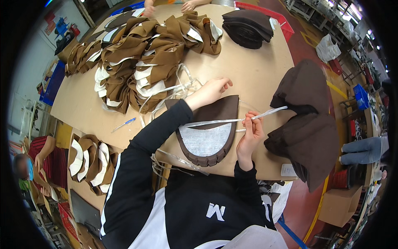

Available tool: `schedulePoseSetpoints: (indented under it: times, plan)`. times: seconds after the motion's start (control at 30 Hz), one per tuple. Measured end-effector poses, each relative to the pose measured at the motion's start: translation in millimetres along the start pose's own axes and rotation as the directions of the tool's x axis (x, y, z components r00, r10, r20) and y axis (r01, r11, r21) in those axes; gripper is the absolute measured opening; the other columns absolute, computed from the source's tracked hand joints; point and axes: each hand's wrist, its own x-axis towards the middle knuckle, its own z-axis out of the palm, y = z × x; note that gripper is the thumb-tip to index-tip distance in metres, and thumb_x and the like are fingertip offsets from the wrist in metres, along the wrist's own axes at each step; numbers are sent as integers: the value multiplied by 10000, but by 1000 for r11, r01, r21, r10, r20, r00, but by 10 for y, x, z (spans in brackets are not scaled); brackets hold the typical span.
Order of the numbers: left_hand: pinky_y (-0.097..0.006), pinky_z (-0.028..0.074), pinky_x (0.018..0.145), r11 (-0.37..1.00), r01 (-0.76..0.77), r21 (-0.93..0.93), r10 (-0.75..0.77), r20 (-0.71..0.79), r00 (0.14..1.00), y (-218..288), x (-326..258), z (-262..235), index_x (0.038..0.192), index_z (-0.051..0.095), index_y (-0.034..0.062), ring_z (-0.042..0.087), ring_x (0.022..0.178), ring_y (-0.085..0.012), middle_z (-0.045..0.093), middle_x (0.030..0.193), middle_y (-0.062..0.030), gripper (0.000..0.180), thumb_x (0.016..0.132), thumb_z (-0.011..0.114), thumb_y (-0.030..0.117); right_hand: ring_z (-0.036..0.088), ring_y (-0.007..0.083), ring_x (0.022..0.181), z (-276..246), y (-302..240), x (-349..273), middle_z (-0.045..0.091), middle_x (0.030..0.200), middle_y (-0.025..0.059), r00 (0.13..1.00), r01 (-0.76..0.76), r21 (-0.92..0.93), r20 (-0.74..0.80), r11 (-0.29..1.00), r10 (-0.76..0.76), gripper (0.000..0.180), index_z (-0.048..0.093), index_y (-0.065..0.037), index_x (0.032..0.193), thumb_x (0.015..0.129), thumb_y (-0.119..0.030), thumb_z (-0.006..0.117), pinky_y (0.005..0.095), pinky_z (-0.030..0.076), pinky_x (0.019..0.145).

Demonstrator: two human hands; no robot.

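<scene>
On the near side of the table lies a stack of dark brown cut pieces with a rounded, layered near edge. A pale grey-white patch shows on top. A thin white strip crosses the stack from left to right. My right hand pinches this strip at the stack's right edge, and its loose end sticks out to the right. Above the far part of the stack, my left hand has its fingers curled together, with nothing visible in them.
Brown pieces with white parts are heaped at the far left. Dark brown stacks stand at the right and far right. Loose white strips and a blue pen lie on the left. Another person's hands show at the far edge.
</scene>
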Motion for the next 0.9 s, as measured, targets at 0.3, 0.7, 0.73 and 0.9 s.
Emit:
schedulePoseSetpoints:
  times: [0.3, 0.7, 0.73, 0.9]
  plan:
    - [-347, 513, 809, 966, 54, 252, -160, 425, 891, -519, 227, 108, 949, 710, 9, 659, 904, -279, 693, 944, -130, 205, 758, 652, -34, 535, 98, 862, -81, 66, -103, 571, 1052, 63, 999, -51, -13, -3, 999, 51, 58, 632, 48, 954, 944, 19, 583, 225, 459, 768]
    - [-301, 499, 820, 933, 137, -333, -30, 308, 951, 802, -161, -192, 1177, 662, 18, 623, 885, -111, 709, 945, -92, 268, 952, 610, 152, 598, 153, 974, 159, -292, 262, 619, 1100, 107, 975, 175, -136, 160, 975, -153, 92, 680, 65, 957, 936, 11, 609, 256, 473, 849]
    - [-307, 489, 861, 828, 171, -534, 17, 328, 945, 681, -274, -30, 1185, 657, 21, 613, 931, -101, 712, 997, -88, 314, 1005, 572, 264, 616, 153, 925, 211, -339, 275, 641, 1078, 126, 973, 169, -121, 180, 978, -146, 98, 678, 69, 965, 939, 8, 606, 255, 484, 823]
    - [-303, 432, 923, 863, 296, -408, -26, 551, 834, 381, -416, 123, 1110, 611, 44, 529, 1012, -127, 638, 1082, -58, 256, 1028, 518, 268, 676, 167, 697, 307, -582, 277, 706, 920, 193, 958, 23, -45, 285, 999, -10, 137, 656, 100, 1004, 958, -9, 586, 240, 531, 659]
